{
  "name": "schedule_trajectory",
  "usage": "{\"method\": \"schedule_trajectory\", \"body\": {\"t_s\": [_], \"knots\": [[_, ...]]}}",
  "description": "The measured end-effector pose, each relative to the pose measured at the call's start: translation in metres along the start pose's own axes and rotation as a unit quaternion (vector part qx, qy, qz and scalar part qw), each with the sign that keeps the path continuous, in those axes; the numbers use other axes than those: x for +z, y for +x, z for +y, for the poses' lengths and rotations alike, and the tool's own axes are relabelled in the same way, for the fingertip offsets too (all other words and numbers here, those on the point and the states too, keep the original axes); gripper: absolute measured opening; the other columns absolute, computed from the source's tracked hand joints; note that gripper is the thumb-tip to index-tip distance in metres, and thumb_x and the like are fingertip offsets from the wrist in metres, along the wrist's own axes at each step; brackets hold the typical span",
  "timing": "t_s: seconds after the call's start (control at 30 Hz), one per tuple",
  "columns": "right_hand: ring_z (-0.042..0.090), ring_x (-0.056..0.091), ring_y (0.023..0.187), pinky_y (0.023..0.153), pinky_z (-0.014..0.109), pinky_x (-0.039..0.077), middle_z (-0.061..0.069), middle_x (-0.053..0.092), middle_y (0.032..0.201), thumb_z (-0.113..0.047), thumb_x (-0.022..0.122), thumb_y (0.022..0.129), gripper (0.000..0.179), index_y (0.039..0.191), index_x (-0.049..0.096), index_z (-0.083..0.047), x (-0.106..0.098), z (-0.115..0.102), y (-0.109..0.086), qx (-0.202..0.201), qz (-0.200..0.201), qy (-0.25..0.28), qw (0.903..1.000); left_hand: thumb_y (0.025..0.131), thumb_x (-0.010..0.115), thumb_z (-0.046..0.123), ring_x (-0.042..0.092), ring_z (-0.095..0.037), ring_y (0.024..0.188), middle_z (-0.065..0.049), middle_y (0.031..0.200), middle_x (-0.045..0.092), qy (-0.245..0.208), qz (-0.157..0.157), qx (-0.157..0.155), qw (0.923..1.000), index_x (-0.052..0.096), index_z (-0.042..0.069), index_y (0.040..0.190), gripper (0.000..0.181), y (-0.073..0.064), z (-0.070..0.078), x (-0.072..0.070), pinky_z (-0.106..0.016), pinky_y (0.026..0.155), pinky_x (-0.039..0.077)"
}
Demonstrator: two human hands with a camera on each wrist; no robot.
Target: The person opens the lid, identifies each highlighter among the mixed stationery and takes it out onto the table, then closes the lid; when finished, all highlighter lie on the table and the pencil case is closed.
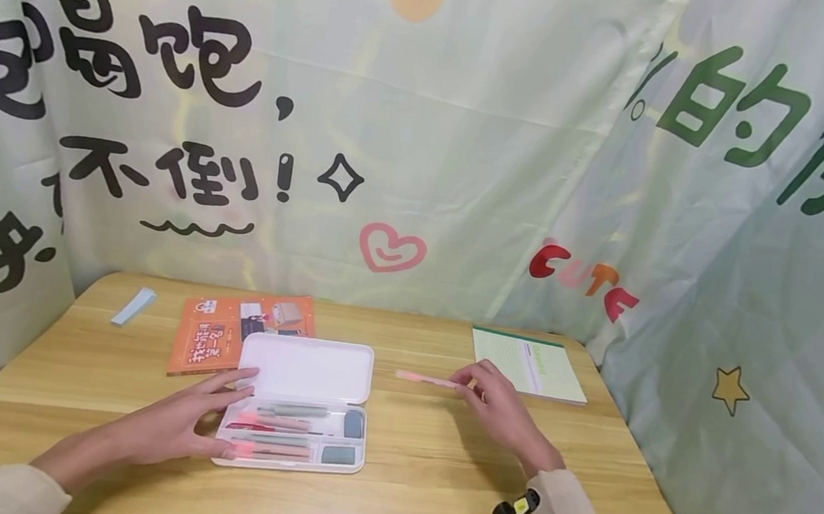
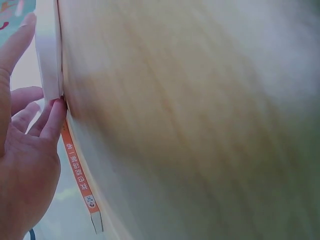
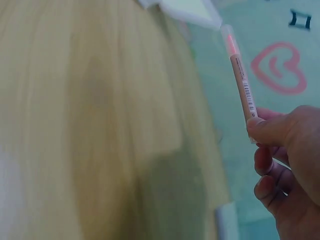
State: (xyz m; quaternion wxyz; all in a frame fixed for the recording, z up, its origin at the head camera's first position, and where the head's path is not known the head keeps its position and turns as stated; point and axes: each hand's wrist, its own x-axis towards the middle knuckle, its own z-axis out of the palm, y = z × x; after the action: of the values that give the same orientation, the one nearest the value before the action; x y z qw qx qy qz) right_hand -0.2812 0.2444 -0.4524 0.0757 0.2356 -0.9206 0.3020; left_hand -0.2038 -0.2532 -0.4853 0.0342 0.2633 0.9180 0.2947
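Note:
My left hand (image 1: 171,424) rests at the left side of an open white pencil case (image 1: 358,469). Its fingertips touch the raised lid (image 1: 306,367) near the hinge, and the thumb lies at the front left corner. Inside the case are several pens (image 1: 281,423), some pink, and two grey-blue blocks (image 1: 339,455). To the right of the case, my right hand (image 1: 497,408) pinches a slim pink pen (image 3: 243,87) by one end between thumb and index finger. The pen is held above the table, its clear-capped end pointing left towards the case; a barcode shows on its barrel.
An orange book (image 1: 203,344) lies behind the case, partly covered by the lid. A pale strip (image 1: 133,307) is at the back left. At the back right lies a light green notebook (image 1: 558,373). Printed cloth (image 1: 466,171) surrounds the wooden table (image 1: 417,492) at the back and sides.

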Motion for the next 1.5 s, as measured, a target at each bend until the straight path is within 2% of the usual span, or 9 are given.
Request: {"method": "schedule_trajectory", "body": {"t_s": [0.13,0.33,0.63,0.8,1.03,1.5], "knots": [[0.009,0.051,0.084,0.074,0.024,0.047,-0.001,0.064,0.104,-0.007,0.072,0.105,0.01,0.112,0.076,-0.013,0.008,0.012,-0.001,0.029,-0.017,0.005,0.9994,0.094,0.079,0.062,0.04,-0.047,0.156,-0.008,0.177,0.034,0.001,0.001,0.003,1.0,0.057,0.009,0.159,0.087,-0.001,0.0,-0.001,-0.065,0.114,0.048],[0.012,0.053,0.089,0.08,0.025,0.047,-0.001,0.065,0.106,-0.009,0.071,0.105,0.01,0.111,0.077,-0.014,0.025,0.015,0.004,0.055,-0.044,0.018,0.9974,0.094,0.078,0.062,0.039,-0.047,0.157,-0.008,0.178,0.033,-0.001,-0.003,0.0,1.0,0.057,0.009,0.159,0.087,0.0,-0.001,0.0,-0.066,0.115,0.047],[0.014,0.053,0.091,0.082,0.026,0.047,-0.003,0.064,0.105,-0.006,0.073,0.104,0.012,0.109,0.078,-0.016,0.034,0.016,0.008,0.08,-0.045,0.026,0.9955,0.094,0.078,0.062,0.039,-0.048,0.157,-0.008,0.178,0.033,-0.003,-0.005,-0.002,1.0,0.056,0.009,0.159,0.087,0.001,-0.002,0.0,-0.069,0.115,0.045],[0.015,0.052,0.09,0.08,0.026,0.046,-0.003,0.064,0.105,-0.005,0.073,0.103,0.014,0.11,0.078,-0.016,0.034,0.016,0.009,0.08,-0.049,0.028,0.9952,0.095,0.078,0.062,0.039,-0.047,0.157,-0.008,0.178,0.033,-0.003,-0.005,0.0,1.0,0.056,0.009,0.159,0.087,0.001,-0.002,0.0,-0.069,0.115,0.045],[0.015,0.051,0.089,0.077,0.025,0.044,0.0,0.066,0.109,-0.005,0.072,0.104,0.015,0.115,0.078,-0.014,0.032,0.017,0.007,0.058,-0.055,0.029,0.9964,0.094,0.078,0.062,0.039,-0.048,0.157,-0.009,0.178,0.032,-0.005,-0.007,-0.001,1.0,0.056,0.008,0.159,0.087,0.001,-0.001,0.0,-0.07,0.115,0.044],[0.015,0.05,0.087,0.075,0.026,0.043,0.0,0.067,0.112,-0.008,0.071,0.105,0.016,0.118,0.077,-0.016,0.032,0.018,0.006,0.059,-0.062,0.035,0.9957,0.095,0.078,0.061,0.04,-0.048,0.156,-0.009,0.178,0.033,-0.002,-0.006,0.002,1.0,0.056,0.008,0.159,0.086,0.001,0.0,0.0,-0.067,0.114,0.046]]}}
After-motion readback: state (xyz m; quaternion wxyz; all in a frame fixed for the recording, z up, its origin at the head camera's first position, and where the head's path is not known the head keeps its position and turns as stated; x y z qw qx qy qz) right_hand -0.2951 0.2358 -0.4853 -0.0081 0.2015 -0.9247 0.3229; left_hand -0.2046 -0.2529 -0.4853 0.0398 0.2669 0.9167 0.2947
